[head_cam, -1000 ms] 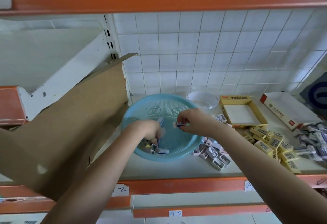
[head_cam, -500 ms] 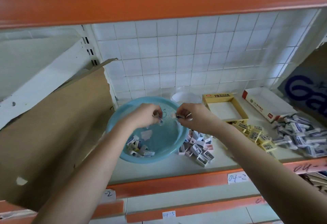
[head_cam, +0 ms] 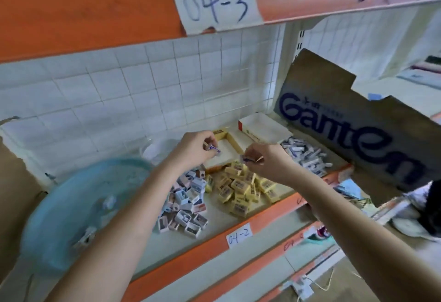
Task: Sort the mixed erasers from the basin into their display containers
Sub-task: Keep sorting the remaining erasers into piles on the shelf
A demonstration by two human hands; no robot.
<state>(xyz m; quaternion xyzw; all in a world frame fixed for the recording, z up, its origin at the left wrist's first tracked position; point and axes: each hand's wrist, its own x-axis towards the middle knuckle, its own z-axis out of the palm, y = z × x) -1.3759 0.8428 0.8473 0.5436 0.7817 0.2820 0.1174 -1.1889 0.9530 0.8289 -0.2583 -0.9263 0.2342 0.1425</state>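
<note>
Right of the basin (head_cam: 71, 208), the left hand (head_cam: 194, 150) pinched an eraser (head_cam: 214, 150) over the yellow box (head_cam: 235, 144). The right hand (head_cam: 268, 159) pinched a second eraser (head_cam: 248, 159) above the yellow pile (head_cam: 241, 188). The top label (head_cam: 214, 0) read "04-3", the lower label (head_cam: 239, 235) "04-2", and the cardboard (head_cam: 346, 129) "Ganten".

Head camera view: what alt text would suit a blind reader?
A person's left hand pinches one small blue-and-white eraser and the right hand another, over an open yellow cardboard box on a shop shelf. Piles of yellow erasers and small white-boxed erasers lie nearer the camera, with a round blue plastic basin at the left.
</note>
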